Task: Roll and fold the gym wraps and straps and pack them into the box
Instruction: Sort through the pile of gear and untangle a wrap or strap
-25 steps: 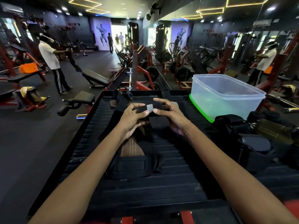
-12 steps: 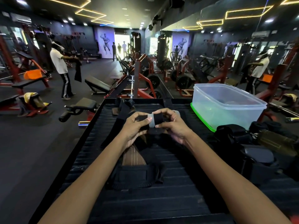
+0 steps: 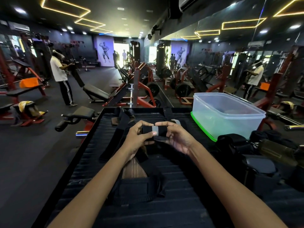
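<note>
A rolled black wrap with a grey band [image 3: 155, 131] is held above the black ribbed platform [image 3: 181, 186]. My left hand [image 3: 138, 137] pinches its left end, thumb on the grey band. My right hand [image 3: 176, 137] grips its right end, fingers curled over the top. A loose tail of the wrap hangs beneath the roll. The clear plastic box [image 3: 227, 116] stands open on a green lid at the right. A brown and black strap [image 3: 133, 183] lies between my forearms. More black straps [image 3: 121, 119] lie at the platform's far edge.
A heap of black wraps and dark gear [image 3: 256, 155] sits right of the platform, below the box. A padded bench arm [image 3: 77, 116] juts out at the left. A person in a white shirt [image 3: 60, 79] stands far left among gym machines.
The roll has turned in my fingers and the grey band now faces me. My hands sit slightly closer together on it. The camera has tilted upward a little.
</note>
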Available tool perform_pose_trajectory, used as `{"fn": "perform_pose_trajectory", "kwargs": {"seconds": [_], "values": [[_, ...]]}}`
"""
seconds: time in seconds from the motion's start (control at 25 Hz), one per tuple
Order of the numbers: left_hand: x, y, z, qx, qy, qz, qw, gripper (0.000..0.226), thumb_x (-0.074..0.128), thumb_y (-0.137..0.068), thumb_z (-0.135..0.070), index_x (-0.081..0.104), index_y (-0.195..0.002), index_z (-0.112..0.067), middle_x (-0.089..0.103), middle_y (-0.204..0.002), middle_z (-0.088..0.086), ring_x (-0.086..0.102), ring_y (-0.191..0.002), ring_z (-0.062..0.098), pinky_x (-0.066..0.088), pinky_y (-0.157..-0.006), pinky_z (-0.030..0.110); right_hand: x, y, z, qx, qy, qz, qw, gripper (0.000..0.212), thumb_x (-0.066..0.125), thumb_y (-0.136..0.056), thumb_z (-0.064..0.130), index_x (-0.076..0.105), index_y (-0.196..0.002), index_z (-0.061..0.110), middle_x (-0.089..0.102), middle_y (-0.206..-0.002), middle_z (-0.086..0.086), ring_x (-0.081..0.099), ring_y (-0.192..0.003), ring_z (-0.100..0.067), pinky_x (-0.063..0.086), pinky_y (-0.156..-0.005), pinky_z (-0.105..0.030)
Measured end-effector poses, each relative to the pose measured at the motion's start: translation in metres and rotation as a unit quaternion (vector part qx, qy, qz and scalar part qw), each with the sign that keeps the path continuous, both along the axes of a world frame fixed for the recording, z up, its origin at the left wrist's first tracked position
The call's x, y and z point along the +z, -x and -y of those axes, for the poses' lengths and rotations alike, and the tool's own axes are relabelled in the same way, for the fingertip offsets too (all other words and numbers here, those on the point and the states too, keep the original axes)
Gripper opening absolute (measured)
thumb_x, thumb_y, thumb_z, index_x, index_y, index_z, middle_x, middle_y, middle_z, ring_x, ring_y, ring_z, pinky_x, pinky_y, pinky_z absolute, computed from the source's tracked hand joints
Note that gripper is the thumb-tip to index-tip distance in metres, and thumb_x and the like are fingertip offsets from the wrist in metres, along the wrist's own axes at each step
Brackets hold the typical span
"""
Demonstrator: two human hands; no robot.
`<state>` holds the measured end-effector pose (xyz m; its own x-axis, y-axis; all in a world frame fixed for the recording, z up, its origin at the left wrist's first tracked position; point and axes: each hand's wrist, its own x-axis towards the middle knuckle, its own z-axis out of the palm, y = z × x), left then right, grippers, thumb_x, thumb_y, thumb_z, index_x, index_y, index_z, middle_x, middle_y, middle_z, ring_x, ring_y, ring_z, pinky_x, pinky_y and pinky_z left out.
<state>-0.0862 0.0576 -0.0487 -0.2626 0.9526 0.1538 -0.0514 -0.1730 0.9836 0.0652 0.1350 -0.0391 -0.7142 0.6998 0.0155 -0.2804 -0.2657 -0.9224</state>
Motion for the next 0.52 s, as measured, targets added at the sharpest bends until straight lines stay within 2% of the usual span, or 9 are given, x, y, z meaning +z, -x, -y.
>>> {"fn": "perform_pose_trajectory", "kwargs": {"seconds": [0.08, 0.16, 0.2, 0.24, 0.28, 0.36, 0.44, 0.52], "values": [[0.002, 0.001, 0.001, -0.012, -0.006, 0.023, 1.000, 0.010, 0.062, -0.088, -0.002, 0.061, -0.089, -0.012, 0.065, -0.097, 0.008, 0.065, -0.089, 0.021, 0.057, -0.078, 0.040, 0.000, -0.002, -0.004, 0.018, 0.023, -0.028, 0.999, 0.052, 0.045, -0.057, -0.009, 0.064, -0.105, -0.005, 0.045, -0.107, -0.027, 0.057, -0.092, -0.035, 0.058, -0.079, -0.037], [0.003, 0.001, 0.003, -0.029, -0.008, 0.057, 0.998, 0.009, 0.060, -0.089, -0.008, 0.059, -0.082, -0.013, 0.065, -0.098, 0.005, 0.063, -0.093, 0.020, 0.057, -0.078, 0.041, 0.001, -0.005, -0.008, 0.027, 0.024, -0.053, 0.998, 0.056, 0.055, -0.058, -0.016, 0.065, -0.112, -0.005, 0.041, -0.092, -0.018, 0.057, -0.076, -0.026, 0.057, -0.085, -0.034], [0.002, 0.000, 0.003, -0.035, -0.010, 0.063, 0.997, 0.011, 0.064, -0.087, -0.013, 0.058, -0.078, -0.014, 0.066, -0.099, 0.003, 0.063, -0.093, 0.019, 0.057, -0.078, 0.041, 0.002, -0.007, -0.009, 0.022, 0.008, -0.050, 0.998, 0.056, 0.057, -0.061, -0.021, 0.064, -0.114, -0.004, 0.043, -0.083, -0.017, 0.059, -0.070, -0.020, 0.057, -0.087, -0.033], [0.001, -0.002, 0.004, -0.034, -0.018, 0.059, 0.998, 0.014, 0.070, -0.081, -0.020, 0.058, -0.076, -0.015, 0.068, -0.100, 0.003, 0.064, -0.094, 0.018, 0.057, -0.078, 0.041, 0.003, -0.008, -0.008, 0.015, -0.009, -0.039, 0.999, 0.054, 0.058, -0.067, -0.024, 0.062, -0.117, -0.003, 0.053, -0.084, -0.018, 0.064, -0.071, -0.017, 0.056, -0.088, -0.031], [-0.002, -0.003, 0.003, -0.027, -0.026, 0.044, 0.998, 0.020, 0.075, -0.073, -0.025, 0.058, -0.076, -0.016, 0.068, -0.102, 0.005, 0.065, -0.094, 0.019, 0.057, -0.077, 0.042, 0.004, -0.009, -0.007, 0.008, -0.030, -0.025, 0.999, 0.050, 0.058, -0.073, -0.023, 0.060, -0.118, -0.002, 0.061, -0.093, -0.019, 0.068, -0.078, -0.017, 0.057, -0.086, -0.028], [-0.006, -0.003, 0.002, -0.010, -0.033, 0.017, 0.999, 0.027, 0.081, -0.064, -0.023, 0.058, -0.077, -0.016, 0.066, -0.106, 0.011, 0.066, -0.094, 0.022, 0.057, -0.075, 0.042, 0.007, -0.009, -0.002, -0.010, -0.070, 0.002, 0.998, 0.039, 0.061, -0.078, -0.015, 0.061, -0.115, -0.001, 0.063, -0.106, -0.016, 0.069, -0.088, -0.019, 0.059, -0.074, -0.025], [-0.010, -0.002, 0.000, -0.004, -0.034, -0.019, 0.999, 0.024, 0.080, -0.070, -0.013, 0.058, -0.076, -0.016, 0.066, -0.105, 0.012, 0.065, -0.093, 0.020, 0.056, -0.074, 0.037, 0.005, -0.006, 0.002, -0.029, -0.112, 0.042, 0.992, 0.028, 0.064, -0.083, -0.007, 0.062, -0.110, -0.001, 0.062, -0.106, -0.014, 0.069, -0.085, -0.018, 0.059, -0.063, -0.026], [-0.012, -0.003, -0.001, -0.001, -0.029, -0.028, 0.999, 0.023, 0.075, -0.077, -0.006, 0.058, -0.071, -0.020, 0.069, -0.098, 0.010, 0.065, -0.092, 0.019, 0.054, -0.076, 0.036, 0.002, -0.004, 0.002, -0.044, -0.153, 0.079, 0.984, 0.025, 0.067, -0.085, 0.001, 0.062, -0.109, -0.003, 0.061, -0.107, -0.015, 0.069, -0.086, -0.018, 0.059, -0.059, -0.030]]}}
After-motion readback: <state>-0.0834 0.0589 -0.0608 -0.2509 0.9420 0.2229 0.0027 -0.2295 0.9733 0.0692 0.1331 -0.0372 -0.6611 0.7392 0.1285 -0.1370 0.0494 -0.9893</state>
